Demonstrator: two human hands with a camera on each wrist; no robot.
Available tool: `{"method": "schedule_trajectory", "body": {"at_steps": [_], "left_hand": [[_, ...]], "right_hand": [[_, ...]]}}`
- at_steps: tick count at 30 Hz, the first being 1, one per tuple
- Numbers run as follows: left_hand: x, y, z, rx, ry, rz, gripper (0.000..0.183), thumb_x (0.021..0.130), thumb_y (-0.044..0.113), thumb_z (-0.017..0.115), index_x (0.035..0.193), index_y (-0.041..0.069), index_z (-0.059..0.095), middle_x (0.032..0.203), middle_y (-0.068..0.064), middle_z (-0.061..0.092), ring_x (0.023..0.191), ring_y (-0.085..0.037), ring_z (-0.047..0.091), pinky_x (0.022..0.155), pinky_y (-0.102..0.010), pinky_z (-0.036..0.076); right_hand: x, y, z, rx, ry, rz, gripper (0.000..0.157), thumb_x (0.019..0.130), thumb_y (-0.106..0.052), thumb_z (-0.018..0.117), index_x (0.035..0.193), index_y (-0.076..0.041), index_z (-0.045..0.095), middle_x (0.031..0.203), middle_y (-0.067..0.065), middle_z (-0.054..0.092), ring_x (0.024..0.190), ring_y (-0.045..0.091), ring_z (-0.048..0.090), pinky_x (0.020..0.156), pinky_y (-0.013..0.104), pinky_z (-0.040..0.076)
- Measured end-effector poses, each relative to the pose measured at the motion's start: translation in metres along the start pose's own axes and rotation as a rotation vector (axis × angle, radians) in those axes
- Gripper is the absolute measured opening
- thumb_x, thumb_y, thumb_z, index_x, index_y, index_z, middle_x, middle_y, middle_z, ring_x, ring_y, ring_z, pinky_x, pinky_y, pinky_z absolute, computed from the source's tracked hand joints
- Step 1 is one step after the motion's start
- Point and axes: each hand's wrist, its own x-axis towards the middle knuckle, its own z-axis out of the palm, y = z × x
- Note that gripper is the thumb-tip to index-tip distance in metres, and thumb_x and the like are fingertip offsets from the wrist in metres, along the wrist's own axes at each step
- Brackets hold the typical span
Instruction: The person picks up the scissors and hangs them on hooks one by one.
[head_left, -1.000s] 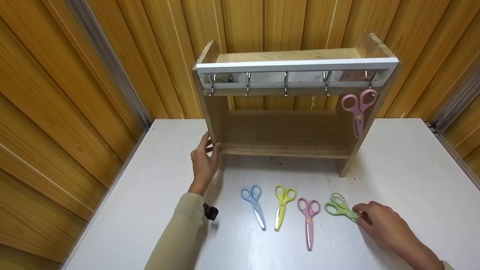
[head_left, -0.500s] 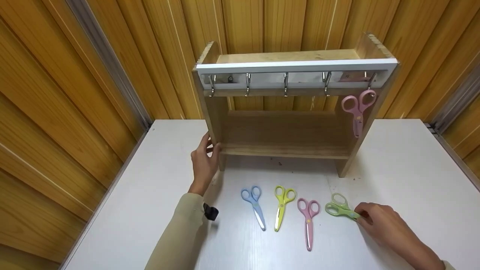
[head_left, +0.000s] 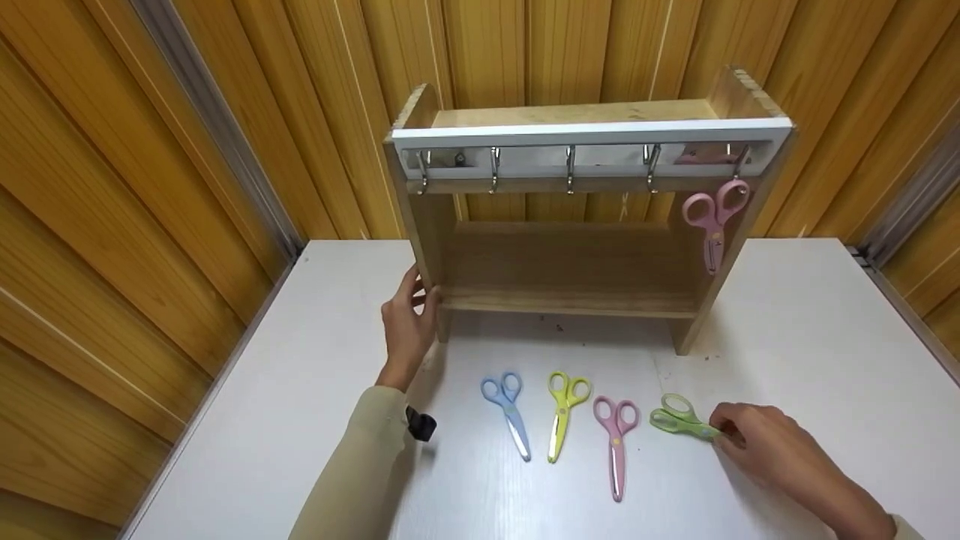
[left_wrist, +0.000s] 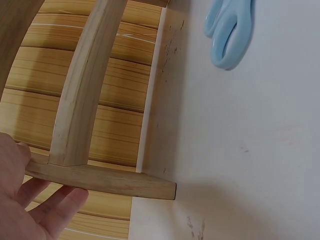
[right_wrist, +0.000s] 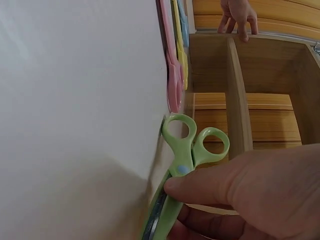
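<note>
Head view: right hand (head_left: 769, 444) pinches green scissors (head_left: 696, 428) at blade end, long axis extending leftward; left hand (head_left: 407, 322) grips wooden rack (head_left: 570, 264)

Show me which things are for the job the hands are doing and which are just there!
For the job, it seems:
Green scissors, held by the right hand
Wooden rack, held by the left hand
Hooks on the rack
Hanging pink scissors
Blue scissors, yellow scissors and other pink scissors, lying on the table

Just there, I think:
Dark specks on the table
Wooden wall
</note>
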Motion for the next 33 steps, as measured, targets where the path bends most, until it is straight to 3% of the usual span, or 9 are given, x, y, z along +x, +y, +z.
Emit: {"method": "schedule_trajectory", "body": {"at_steps": [7, 14, 19, 27, 30, 33], "left_hand": [[-0.001, 0.0, 0.001, 0.012, -0.006, -0.002, 0.049, 0.101, 0.009, 0.065, 0.149, 0.01, 0.053, 0.136, -0.013, 0.066, 0.105, -0.028, 0.073, 0.085, -0.036, 0.062], [-0.001, 0.002, 0.0, 0.017, -0.012, -0.029, 0.05, 0.102, 0.01, 0.065, 0.15, 0.011, 0.052, 0.137, -0.012, 0.065, 0.106, -0.027, 0.073, 0.087, -0.039, 0.062], [0.0, 0.002, 0.0, 0.011, -0.019, -0.045, 0.051, 0.102, 0.01, 0.065, 0.151, 0.012, 0.051, 0.139, -0.012, 0.065, 0.107, -0.03, 0.072, 0.088, -0.04, 0.062], [-0.001, 0.002, 0.0, 0.011, -0.02, -0.038, 0.052, 0.102, 0.011, 0.065, 0.152, 0.012, 0.05, 0.139, -0.012, 0.064, 0.106, -0.029, 0.072, 0.087, -0.038, 0.062], [-0.001, 0.002, 0.0, 0.01, -0.013, -0.014, 0.051, 0.102, 0.01, 0.065, 0.151, 0.01, 0.051, 0.137, -0.014, 0.065, 0.105, -0.031, 0.073, 0.086, -0.039, 0.062], [-0.001, 0.002, 0.0, 0.007, -0.007, 0.009, 0.05, 0.102, 0.009, 0.065, 0.15, 0.008, 0.051, 0.135, -0.016, 0.066, 0.105, -0.032, 0.073, 0.085, -0.041, 0.062]], "right_hand": [[0.003, -0.006, -0.02, -0.053, 0.04, -0.106, 0.022, 0.081, 0.001, 0.079, 0.082, -0.019, 0.069, 0.078, -0.013, 0.064, 0.07, 0.006, 0.056, 0.057, 0.028, 0.046], [0.014, -0.018, -0.044, -0.054, 0.095, -0.174, 0.021, 0.082, 0.005, 0.079, 0.085, -0.014, 0.071, 0.081, -0.01, 0.066, 0.074, 0.01, 0.059, 0.06, 0.03, 0.05], [0.024, -0.034, -0.064, -0.075, 0.177, -0.217, 0.021, 0.082, 0.006, 0.079, 0.087, -0.013, 0.071, 0.081, -0.009, 0.064, 0.073, 0.01, 0.059, 0.059, 0.03, 0.049], [0.036, -0.061, -0.087, -0.078, 0.379, -0.319, 0.026, 0.079, 0.006, 0.084, 0.097, -0.01, 0.074, 0.088, -0.005, 0.069, 0.077, 0.011, 0.062, 0.064, 0.031, 0.059], [0.041, -0.071, -0.093, -0.038, 0.489, -0.377, 0.029, 0.077, 0.01, 0.084, 0.098, -0.008, 0.074, 0.09, -0.002, 0.07, 0.078, 0.012, 0.064, 0.068, 0.02, 0.058], [0.046, -0.081, -0.098, 0.016, 0.595, -0.412, 0.031, 0.076, 0.014, 0.082, 0.099, -0.004, 0.074, 0.092, 0.001, 0.071, 0.078, 0.011, 0.063, 0.072, 0.006, 0.049]]}}
